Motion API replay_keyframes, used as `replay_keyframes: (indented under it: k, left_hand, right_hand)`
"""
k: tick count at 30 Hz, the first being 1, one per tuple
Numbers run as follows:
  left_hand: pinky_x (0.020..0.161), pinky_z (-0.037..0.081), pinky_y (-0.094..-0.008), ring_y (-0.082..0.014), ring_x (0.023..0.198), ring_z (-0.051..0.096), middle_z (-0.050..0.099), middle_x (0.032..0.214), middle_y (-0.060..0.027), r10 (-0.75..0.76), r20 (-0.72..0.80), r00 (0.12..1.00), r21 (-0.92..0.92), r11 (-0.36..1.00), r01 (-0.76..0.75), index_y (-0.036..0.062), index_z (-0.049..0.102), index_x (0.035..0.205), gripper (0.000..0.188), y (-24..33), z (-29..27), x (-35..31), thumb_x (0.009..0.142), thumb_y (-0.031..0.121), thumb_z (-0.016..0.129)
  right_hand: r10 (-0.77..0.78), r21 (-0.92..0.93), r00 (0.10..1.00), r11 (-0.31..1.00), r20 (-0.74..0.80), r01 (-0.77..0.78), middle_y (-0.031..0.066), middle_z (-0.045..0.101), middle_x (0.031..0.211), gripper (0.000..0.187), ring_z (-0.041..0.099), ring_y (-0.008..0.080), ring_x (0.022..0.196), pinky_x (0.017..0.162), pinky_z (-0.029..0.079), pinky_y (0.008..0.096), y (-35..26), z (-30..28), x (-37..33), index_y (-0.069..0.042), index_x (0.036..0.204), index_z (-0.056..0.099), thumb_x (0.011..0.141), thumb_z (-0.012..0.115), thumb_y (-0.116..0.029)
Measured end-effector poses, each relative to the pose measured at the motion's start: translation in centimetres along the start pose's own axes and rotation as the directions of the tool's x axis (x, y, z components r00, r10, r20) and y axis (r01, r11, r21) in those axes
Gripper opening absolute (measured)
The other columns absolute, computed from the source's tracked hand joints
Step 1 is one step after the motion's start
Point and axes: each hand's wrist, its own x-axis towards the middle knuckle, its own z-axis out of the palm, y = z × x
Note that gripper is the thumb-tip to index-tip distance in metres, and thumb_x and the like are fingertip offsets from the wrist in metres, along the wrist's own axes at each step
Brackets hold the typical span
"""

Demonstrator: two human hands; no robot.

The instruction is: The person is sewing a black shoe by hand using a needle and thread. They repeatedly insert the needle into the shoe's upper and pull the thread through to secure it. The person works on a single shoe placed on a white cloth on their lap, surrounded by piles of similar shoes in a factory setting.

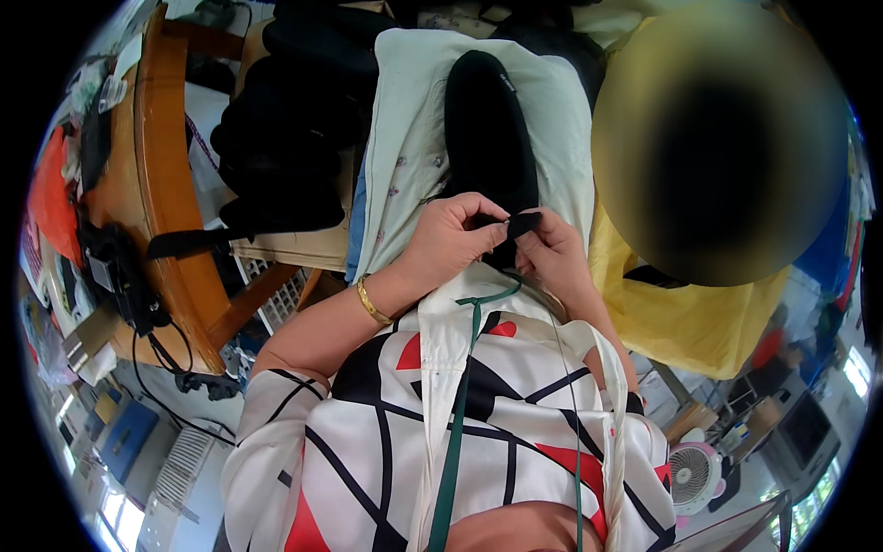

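Wooden desk (161, 175) curving at far left, carrying clutter. Left hand (451, 241) pinching black fabric strip (524, 222), fingers closing on its left end. Right hand (552, 253) gripping right end, fingers curling tight. Strip lying crosswise between both hands, equally near, over pale cloth (409, 138). Long black soft piece (487, 129) running away lengthwise. Yellow fabric (681, 322) bunching at right.

head-worn fisheye, facing steeply down, close over lap
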Motion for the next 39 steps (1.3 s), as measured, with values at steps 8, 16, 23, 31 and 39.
replay_keyframes:
  k: [8,16,23,31,39]
  left_hand:
    - [0.058,0.044,-0.0162,-0.0027,0.068,0.056,0.065,0.080,0.0017,0.052,0.008,0.999,-0.029,0.998,-0.052,0.0038,0.068,0.103,0.015,-0.4,-0.3,0.0,0.091,0.011,0.071]
    - [0.060,0.044,-0.0153,-0.0014,0.069,0.056,0.065,0.082,0.0021,0.053,0.034,0.998,-0.002,0.999,-0.053,0.0021,0.068,0.103,0.015,-0.4,-0.5,0.2,0.090,0.009,0.071]
    - [0.060,0.045,-0.0157,-0.0013,0.069,0.057,0.066,0.081,0.0016,0.038,0.041,0.998,0.066,0.997,-0.041,0.0014,0.069,0.102,0.013,0.1,-0.7,0.3,0.089,0.005,0.070]
    - [0.060,0.045,-0.0155,-0.0007,0.068,0.057,0.065,0.080,0.0026,0.037,0.032,0.999,0.047,0.998,-0.038,0.0011,0.069,0.101,0.013,-0.1,-0.7,0.2,0.089,0.005,0.071]
    - [0.061,0.046,-0.0161,-0.0013,0.069,0.057,0.066,0.081,0.0015,0.062,0.051,0.997,0.070,0.995,-0.065,0.0013,0.069,0.101,0.013,0.0,-0.8,0.3,0.089,0.005,0.071]
  right_hand:
    - [-0.070,0.016,0.992,0.998,0.109,0.069,-0.0062,0.052,0.077,0.011,0.043,0.0016,0.060,0.051,0.033,0.0183,0.6,-1.2,0.2,-0.005,0.109,0.061,0.099,0.056,-0.005]
    - [-0.123,-0.115,0.977,0.983,0.171,0.144,-0.0074,0.051,0.077,0.018,0.039,0.0000,0.060,0.051,0.029,0.0180,1.4,-2.8,0.8,-0.005,0.114,0.064,0.099,0.055,-0.002]
    - [-0.013,0.021,0.988,1.000,0.156,0.009,-0.0063,0.052,0.070,0.015,0.042,0.0018,0.057,0.050,0.032,0.0192,1.1,-2.6,0.6,-0.004,0.110,0.064,0.099,0.055,-0.003]
    - [-0.062,0.016,0.988,0.998,0.143,0.060,-0.0053,0.053,0.070,0.015,0.043,0.0022,0.055,0.050,0.032,0.0193,1.1,-2.1,0.5,-0.003,0.110,0.064,0.098,0.054,-0.002]
    - [-0.018,-0.003,0.984,1.000,0.179,0.019,-0.0064,0.051,0.067,0.019,0.040,0.0013,0.054,0.047,0.029,0.0197,0.9,-3.1,0.7,-0.002,0.110,0.068,0.097,0.055,0.000]
